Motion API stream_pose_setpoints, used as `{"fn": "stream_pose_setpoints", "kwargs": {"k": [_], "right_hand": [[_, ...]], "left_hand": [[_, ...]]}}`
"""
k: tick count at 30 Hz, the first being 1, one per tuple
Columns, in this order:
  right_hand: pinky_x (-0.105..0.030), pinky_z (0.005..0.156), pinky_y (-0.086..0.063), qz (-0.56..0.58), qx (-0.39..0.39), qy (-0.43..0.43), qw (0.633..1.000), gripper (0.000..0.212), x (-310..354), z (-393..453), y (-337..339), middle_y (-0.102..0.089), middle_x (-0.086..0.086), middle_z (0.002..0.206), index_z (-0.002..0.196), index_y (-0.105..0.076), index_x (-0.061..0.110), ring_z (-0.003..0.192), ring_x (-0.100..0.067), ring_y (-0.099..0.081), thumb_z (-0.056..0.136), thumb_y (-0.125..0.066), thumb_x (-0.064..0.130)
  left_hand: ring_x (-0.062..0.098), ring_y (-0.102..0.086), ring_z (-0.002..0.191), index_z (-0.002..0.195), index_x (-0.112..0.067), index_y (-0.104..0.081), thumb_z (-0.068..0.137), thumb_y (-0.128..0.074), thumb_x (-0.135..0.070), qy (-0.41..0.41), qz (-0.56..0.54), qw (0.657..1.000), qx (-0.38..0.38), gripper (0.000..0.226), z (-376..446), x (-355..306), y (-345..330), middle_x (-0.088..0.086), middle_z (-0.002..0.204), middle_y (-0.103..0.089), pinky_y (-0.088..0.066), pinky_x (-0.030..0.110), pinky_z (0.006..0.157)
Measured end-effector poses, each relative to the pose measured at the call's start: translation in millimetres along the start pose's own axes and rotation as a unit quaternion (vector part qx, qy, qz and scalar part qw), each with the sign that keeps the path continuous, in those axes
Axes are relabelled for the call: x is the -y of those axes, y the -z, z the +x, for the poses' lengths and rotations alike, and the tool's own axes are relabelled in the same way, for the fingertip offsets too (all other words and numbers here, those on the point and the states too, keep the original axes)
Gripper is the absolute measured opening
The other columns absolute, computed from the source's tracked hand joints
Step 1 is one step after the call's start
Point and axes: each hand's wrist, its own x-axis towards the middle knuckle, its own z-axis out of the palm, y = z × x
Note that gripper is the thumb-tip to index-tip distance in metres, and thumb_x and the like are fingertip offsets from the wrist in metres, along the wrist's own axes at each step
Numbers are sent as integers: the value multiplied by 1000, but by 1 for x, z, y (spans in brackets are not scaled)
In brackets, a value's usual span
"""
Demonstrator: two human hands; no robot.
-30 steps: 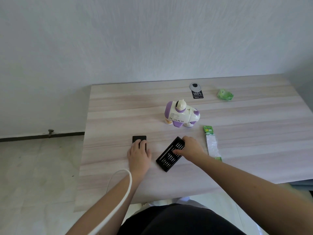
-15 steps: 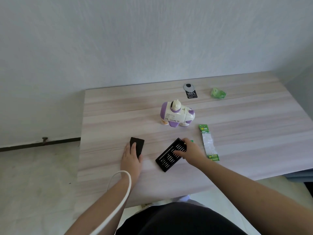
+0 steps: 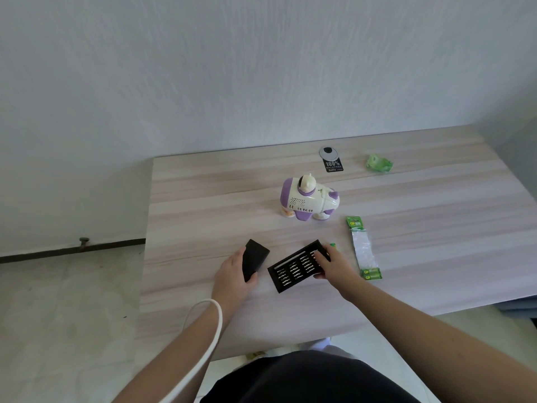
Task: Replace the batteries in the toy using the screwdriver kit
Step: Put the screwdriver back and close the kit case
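The screwdriver kit's bit tray (image 3: 296, 266) is lying open near the front edge of the table (image 3: 203, 199), rows of bits facing up, angled so its far end points toward the toy (image 3: 308, 200). The right hand (image 3: 334, 264) is gripping that far end, fingers curled over the top and thumb at the near side — probably steadying the tray so a bit can be picked out. The left hand (image 3: 232, 274) is holding the black cover (image 3: 255, 259) just left of the tray, thumb against its near corner, apparently parking it out of the working area but within reach. The toy is standing upright further back, well apart from both hands and untouched; its battery door is not visible from here, so it will likely need turning over. The battery pack (image 3: 364, 247) is lying flat just right of the right hand — handy for the swap. A small green item (image 3: 333, 245) is peeking out behind the tray; too small to identify. No driver handle can be made out yet.
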Motion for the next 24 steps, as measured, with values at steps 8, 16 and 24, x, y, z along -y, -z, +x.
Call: {"fn": "stream_pose_setpoints", "kwargs": {"k": [8,16,24], "right_hand": [[-34,74,-56,213,-10,-55,976,23,4,-3,11,-65,-10,104,119,-56,11,89,-23,-64,102,-44,20],[-38,82,-54,290,-34,-42,956,23,14,-2,16,-67,-9,101,120,-57,10,89,-24,-65,102,-45,18],[-37,83,-54,288,-47,13,956,23,35,-1,28,-68,-9,107,120,-57,15,97,-22,-66,102,-44,18]], "left_hand": [[9,-56,111,138,-29,-41,78,-70,-31,-44,-77,996,-8,67,0,-14,40,-14,127,-56,-47,26,91],[6,-49,119,143,-25,-40,79,-73,-29,-127,-50,990,17,72,3,-29,80,-12,134,-52,-36,18,98],[12,-56,114,141,-23,-43,77,-72,-32,-235,69,969,32,71,12,-38,97,-6,127,-59,-37,20,98]]}}
